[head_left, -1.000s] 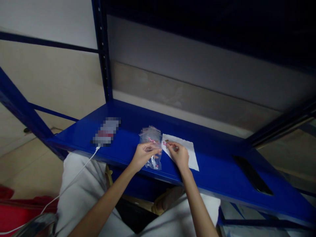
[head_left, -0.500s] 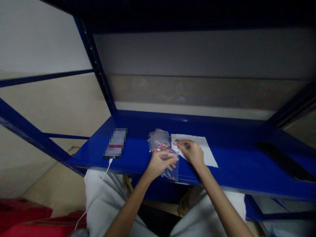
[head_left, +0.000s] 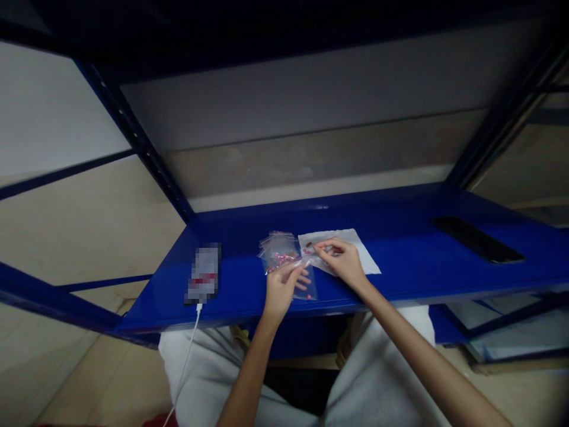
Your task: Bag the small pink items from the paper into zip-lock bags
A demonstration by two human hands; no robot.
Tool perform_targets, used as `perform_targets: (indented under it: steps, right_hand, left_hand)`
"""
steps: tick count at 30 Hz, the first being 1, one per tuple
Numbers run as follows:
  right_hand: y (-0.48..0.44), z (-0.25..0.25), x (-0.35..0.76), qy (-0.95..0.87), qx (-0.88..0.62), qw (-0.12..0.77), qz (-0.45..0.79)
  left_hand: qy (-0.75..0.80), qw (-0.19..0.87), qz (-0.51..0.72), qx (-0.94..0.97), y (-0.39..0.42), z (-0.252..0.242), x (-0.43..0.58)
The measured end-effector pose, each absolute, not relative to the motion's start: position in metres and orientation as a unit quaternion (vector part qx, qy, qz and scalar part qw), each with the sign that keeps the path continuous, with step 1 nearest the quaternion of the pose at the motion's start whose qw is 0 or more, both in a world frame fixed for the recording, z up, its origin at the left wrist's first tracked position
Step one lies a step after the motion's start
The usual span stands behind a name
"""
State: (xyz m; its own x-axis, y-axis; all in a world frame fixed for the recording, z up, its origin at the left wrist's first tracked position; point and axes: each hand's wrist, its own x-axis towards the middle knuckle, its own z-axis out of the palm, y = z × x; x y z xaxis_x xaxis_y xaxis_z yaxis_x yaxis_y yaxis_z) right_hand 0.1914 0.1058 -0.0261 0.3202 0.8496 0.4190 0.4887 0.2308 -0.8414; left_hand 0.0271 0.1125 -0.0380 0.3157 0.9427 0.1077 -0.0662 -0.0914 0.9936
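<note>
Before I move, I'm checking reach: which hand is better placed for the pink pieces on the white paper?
Right hand, probably: fingertips beside the pink pieces; left hand holds a plastic bag.

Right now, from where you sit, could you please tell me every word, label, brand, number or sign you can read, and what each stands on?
No text can be read anywhere in view.
Smartphone with the white charging cable: screen pixelated, nothing legible.
Clear zip bags: too small and blurred to tell any print.
White sheet, dark flat slab: no lettering discernible.
</note>
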Motion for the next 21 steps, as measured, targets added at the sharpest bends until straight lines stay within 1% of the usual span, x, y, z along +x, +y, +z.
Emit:
perform_targets:
  steps: [3, 6, 10, 16, 19, 21]
  right_hand:
    - [0.094, -0.010, 0.183, -0.556, -0.581, 0.543, 0.240]
    - [0.083, 0.004, 0.177, -0.618, -0.567, 0.478, 0.261]
    - [0.075, 0.019, 0.175, -0.687, -0.602, 0.364, 0.184]
    - [0.079, 0.036, 0.162, -0.705, -0.672, 0.211, 0.084]
    - [0.080, 0.038, 0.156, -0.715, -0.675, 0.170, 0.056]
    - [0.080, 0.038, 0.158, -0.738, -0.647, 0.171, 0.088]
  left_hand:
    - [0.374, 0.530, 0.452, 0.613, 0.111, -0.042, 0.028]
    - [0.364, 0.505, 0.454, 0.637, 0.111, -0.045, 0.026]
    - [0.358, 0.457, 0.453, 0.677, 0.113, -0.048, 0.024]
    - [0.365, 0.394, 0.454, 0.711, 0.113, -0.047, 0.023]
    - [0.354, 0.378, 0.451, 0.726, 0.111, -0.044, 0.023]
    - [0.341, 0.382, 0.449, 0.732, 0.111, -0.042, 0.023]
